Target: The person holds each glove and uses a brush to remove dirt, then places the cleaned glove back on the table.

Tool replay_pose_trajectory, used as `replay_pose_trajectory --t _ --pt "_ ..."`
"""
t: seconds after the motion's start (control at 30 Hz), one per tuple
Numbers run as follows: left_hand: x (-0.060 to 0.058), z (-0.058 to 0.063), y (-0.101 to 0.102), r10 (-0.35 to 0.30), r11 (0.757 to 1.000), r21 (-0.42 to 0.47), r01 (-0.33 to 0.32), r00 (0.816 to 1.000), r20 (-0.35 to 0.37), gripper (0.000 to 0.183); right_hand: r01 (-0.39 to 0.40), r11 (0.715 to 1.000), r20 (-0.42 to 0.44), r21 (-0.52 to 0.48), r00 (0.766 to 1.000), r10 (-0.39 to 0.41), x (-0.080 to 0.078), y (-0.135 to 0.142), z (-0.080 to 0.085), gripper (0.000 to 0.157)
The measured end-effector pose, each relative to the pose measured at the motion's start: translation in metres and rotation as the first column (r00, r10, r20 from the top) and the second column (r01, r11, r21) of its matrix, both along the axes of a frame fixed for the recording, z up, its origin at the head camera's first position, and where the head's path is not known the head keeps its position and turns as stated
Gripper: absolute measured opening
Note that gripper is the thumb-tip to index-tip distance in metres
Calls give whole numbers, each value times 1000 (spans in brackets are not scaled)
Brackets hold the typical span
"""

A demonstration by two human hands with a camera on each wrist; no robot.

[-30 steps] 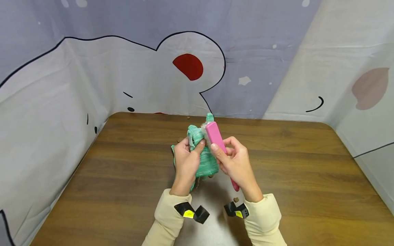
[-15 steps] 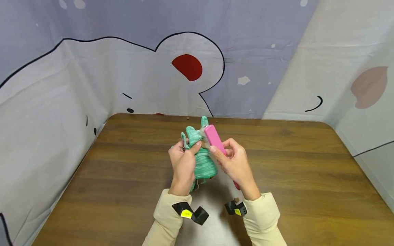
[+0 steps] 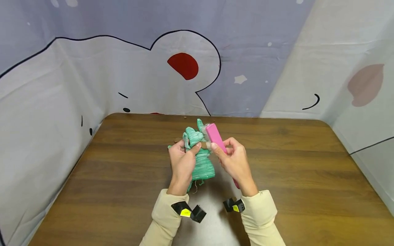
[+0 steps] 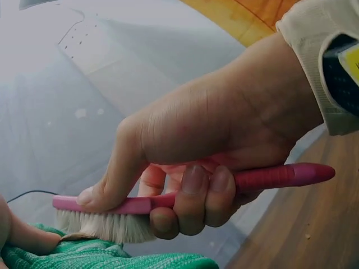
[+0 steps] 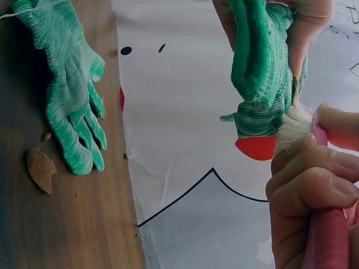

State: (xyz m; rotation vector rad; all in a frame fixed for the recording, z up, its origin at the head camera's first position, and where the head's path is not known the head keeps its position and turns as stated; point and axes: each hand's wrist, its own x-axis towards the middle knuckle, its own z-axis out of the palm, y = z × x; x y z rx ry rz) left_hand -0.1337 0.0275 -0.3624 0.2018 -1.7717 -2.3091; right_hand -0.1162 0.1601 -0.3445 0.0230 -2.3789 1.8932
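My left hand (image 3: 181, 165) grips a green knit work glove (image 3: 203, 167) above the table, its thumb beside a brown patch (image 3: 204, 145) on the fabric. In my right hand (image 3: 238, 164) is a pink brush (image 3: 215, 136) with pale bristles, held by its handle, the thumb lying along the back of its head. The bristles (image 4: 106, 224) press against the glove at the brown patch in the left wrist view. Lying on the table in the right wrist view is a second green glove (image 5: 70, 95), mostly hidden from the head view.
Brown lumps (image 5: 40, 171) and small crumbs lie on the wooden table (image 3: 292, 171) near the second glove. A printed cloth (image 3: 138, 75) stands as a wall behind the table and along both sides.
The glove has turned a little in my left hand, and its brown patch shows more plainly. The brush has stayed at the glove with only small shifts.
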Motion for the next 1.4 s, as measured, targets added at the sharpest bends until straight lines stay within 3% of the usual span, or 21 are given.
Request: replay_pose_trajectory --t 0.17,0.27,0.4,0.47,0.57,0.7,0.93,1.17,1.3,1.4 --pt "1 2 -1 -14 1000 3 14 1000 -4 15 63 997 3 38 998 -63 1 3 3 25" --pt "2 5 -4 -7 999 31 9 999 -38 13 88 996 -6 3 996 -88 -1 9 2 25" --pt "2 8 -5 -14 999 44 17 997 -69 13 -3 990 -31 -144 1000 -1 -3 10 -3 25" --pt "2 8 -4 -39 998 36 41 997 -64 13 -66 984 -70 -165 996 55 -2 5 -5 26" --pt "2 7 -1 -60 998 19 61 997 -50 13 -70 995 -128 -71 990 60 -1 -4 -9 30" --pt "3 9 -1 -36 998 48 38 999 -25 13 17 999 -166 49 986 -9 -1 -10 -13 30" --pt "2 9 -5 -14 996 87 16 1000 -26 15 68 995 -168 72 984 -55 -6 -8 -18 28" --pt "4 13 -9 -8 995 101 13 999 -50 16 139 983 -132 122 984 -123 -15 4 -26 36" --pt "6 19 -13 8 993 121 3 996 -89 17 82 996 -50 26 996 -80 -17 14 -27 38" --pt "5 18 -13 -23 993 112 32 996 -81 18 5 996 -16 -93 1000 -6 -12 13 -19 36"
